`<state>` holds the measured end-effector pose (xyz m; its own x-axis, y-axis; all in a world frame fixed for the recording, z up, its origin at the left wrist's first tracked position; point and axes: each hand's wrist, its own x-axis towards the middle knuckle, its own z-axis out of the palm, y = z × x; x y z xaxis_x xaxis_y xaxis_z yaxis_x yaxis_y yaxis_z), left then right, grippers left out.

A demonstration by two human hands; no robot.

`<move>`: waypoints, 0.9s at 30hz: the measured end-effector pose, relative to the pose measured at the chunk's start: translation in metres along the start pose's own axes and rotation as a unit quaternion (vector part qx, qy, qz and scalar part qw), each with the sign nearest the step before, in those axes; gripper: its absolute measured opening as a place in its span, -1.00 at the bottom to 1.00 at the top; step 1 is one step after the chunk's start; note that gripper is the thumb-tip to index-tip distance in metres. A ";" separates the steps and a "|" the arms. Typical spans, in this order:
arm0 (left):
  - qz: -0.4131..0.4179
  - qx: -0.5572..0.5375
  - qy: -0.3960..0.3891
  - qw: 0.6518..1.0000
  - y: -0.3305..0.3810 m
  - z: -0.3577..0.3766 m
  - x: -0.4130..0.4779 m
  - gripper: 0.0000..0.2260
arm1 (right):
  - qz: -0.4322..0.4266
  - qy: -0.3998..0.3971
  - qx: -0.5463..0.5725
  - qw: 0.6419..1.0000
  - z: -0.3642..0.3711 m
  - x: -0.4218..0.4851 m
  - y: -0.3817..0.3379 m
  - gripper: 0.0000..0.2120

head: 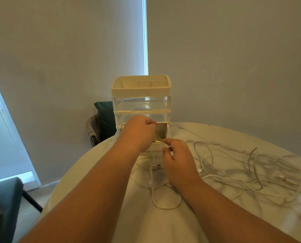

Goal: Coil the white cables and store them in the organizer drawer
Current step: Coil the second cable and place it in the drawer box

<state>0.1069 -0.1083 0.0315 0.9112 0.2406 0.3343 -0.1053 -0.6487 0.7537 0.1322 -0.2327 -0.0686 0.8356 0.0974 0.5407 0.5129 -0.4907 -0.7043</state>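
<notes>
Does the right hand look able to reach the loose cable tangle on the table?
Probably yes: the cable tangle lies on the table just beside the right hand, with nothing standing between them.
</notes>
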 end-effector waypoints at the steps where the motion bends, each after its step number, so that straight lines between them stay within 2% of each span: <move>1: -0.006 -0.032 0.017 0.999 0.000 -0.001 -0.008 -0.77 | 0.001 0.003 -0.004 1.000 -0.002 -0.001 -0.001 -0.73; 5: -0.070 -0.148 0.106 0.981 -0.019 0.000 -0.048 -0.83 | 0.011 0.029 0.007 0.999 -0.019 -0.007 -0.015 -0.74; 7: -0.101 -0.122 0.115 0.981 -0.044 0.007 -0.061 -0.85 | 0.021 0.037 0.018 0.999 -0.034 -0.008 -0.031 -0.75; 10: -0.159 -0.012 -0.010 0.987 -0.065 0.015 -0.062 -0.93 | 0.051 0.024 0.058 0.997 -0.062 -0.010 -0.057 -0.79; 13: -0.165 0.059 -0.113 0.978 -0.064 0.022 -0.057 -0.82 | 0.067 -0.051 0.015 0.996 -0.084 -0.027 -0.066 -0.82; 15: -0.146 0.095 -0.129 0.976 -0.060 0.028 -0.057 -0.77 | 0.079 -0.101 -0.042 0.991 -0.095 -0.044 -0.058 -0.82; 17: -0.136 0.110 -0.130 0.976 -0.057 0.032 -0.058 -0.73 | 0.097 -0.105 -0.067 0.987 -0.103 -0.065 -0.043 -0.81; 20: -0.131 0.093 -0.134 0.978 -0.058 0.030 -0.057 -0.78 | 0.116 -0.084 -0.047 0.989 -0.105 -0.092 -0.022 -0.79; 23: -0.138 0.109 -0.136 0.975 -0.058 0.024 -0.053 -0.80 | 0.113 -0.135 -0.051 0.983 -0.103 -0.097 -0.012 -0.75; 27: -0.138 0.106 -0.146 0.974 -0.056 0.018 -0.051 -0.82 | 0.107 -0.165 -0.040 0.980 -0.108 -0.092 -0.006 -0.77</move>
<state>0.0736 -0.0970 -0.0376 0.9710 0.2310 -0.0621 0.2153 -0.7311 0.6474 0.0313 -0.3320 -0.0649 0.9471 0.2533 0.1972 0.3133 -0.5956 -0.7396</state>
